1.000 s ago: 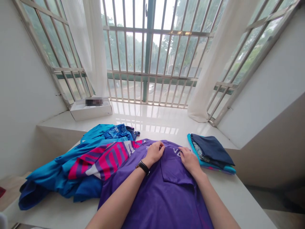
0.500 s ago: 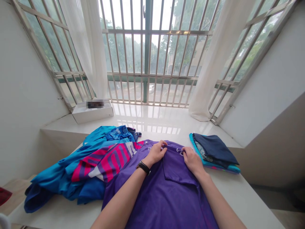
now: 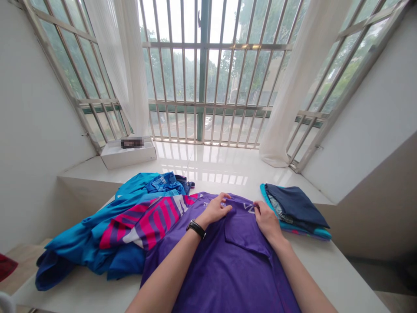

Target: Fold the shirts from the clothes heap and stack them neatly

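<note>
A purple shirt [image 3: 224, 274] with white print near its far edge lies spread in front of me, a folded-over flap on its right half. My left hand [image 3: 217, 209], with a black watch on the wrist, rests on the shirt's upper part; its thumb and forefinger are apart at the flap's edge. My right hand [image 3: 265, 217] pinches the fabric at the upper right corner, beside the white print. The pink-striped sleeve [image 3: 153, 219] stretches left over a heap of blue clothes [image 3: 87, 234].
A stack of folded clothes [image 3: 298, 206], dark navy on top, sits to the right. On the white ledge at the back left stands a white box [image 3: 128, 158]. Behind are a barred window [image 3: 202, 104] and a pale curtain [image 3: 276, 139].
My right hand has shifted slightly right along the shirt's edge, and more white print shows beside it. My left thumb and forefinger have spread further apart. The view has moved a little.
</note>
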Available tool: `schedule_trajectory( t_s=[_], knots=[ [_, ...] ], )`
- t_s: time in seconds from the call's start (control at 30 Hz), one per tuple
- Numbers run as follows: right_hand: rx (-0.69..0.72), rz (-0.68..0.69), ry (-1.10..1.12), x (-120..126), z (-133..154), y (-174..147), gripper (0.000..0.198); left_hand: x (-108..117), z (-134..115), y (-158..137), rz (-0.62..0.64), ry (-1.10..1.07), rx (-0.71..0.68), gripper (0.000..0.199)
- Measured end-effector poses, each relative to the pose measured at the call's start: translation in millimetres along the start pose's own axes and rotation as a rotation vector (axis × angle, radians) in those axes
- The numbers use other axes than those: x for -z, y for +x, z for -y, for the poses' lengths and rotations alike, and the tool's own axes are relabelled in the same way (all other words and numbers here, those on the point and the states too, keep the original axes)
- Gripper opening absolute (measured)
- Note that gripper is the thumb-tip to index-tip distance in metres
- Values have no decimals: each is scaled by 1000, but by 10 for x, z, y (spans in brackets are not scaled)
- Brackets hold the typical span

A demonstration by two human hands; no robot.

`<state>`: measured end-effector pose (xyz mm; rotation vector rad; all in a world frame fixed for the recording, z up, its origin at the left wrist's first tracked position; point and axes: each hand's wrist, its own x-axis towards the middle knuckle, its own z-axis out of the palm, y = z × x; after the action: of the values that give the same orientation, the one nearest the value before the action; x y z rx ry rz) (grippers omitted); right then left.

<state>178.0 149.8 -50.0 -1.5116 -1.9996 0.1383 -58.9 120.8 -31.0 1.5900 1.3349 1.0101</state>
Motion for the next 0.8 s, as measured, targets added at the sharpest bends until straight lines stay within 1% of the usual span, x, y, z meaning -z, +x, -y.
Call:
schedule_trajectory(
  t_s=[0.07,0.17,0.23,0.3,0.43,0.5,0.6,0.7,0.8],
  knots=[
    [4,-2,11,-12,-6,3,25,40,-23,-12,45,33,-31,38],
    [8,6,21,-16,-12,6,26,85,-59,-21,178,42,-62,29],
    [10,14,25,-15,-16,7,27,86,-85,-25,230,44,-80,26],
    [13,19,28,-16,-22,4,28,63,-103,-31,203,66,-96,27],
    [6,6,65,-14,-39,-12,30,12,-96,-33,72,131,-119,35],
    [12,-4,87,2,-49,-28,31,7,-79,-32,38,151,-120,37],
    [39,-13,102,51,-60,-56,32,21,-73,-40,38,173,-90,41],
    [78,-6,99,102,-63,-80,30,40,-103,-60,68,188,-48,45],
    [128,45,73,113,-66,-100,29,54,-137,-74,113,207,-18,48]
  ],
)
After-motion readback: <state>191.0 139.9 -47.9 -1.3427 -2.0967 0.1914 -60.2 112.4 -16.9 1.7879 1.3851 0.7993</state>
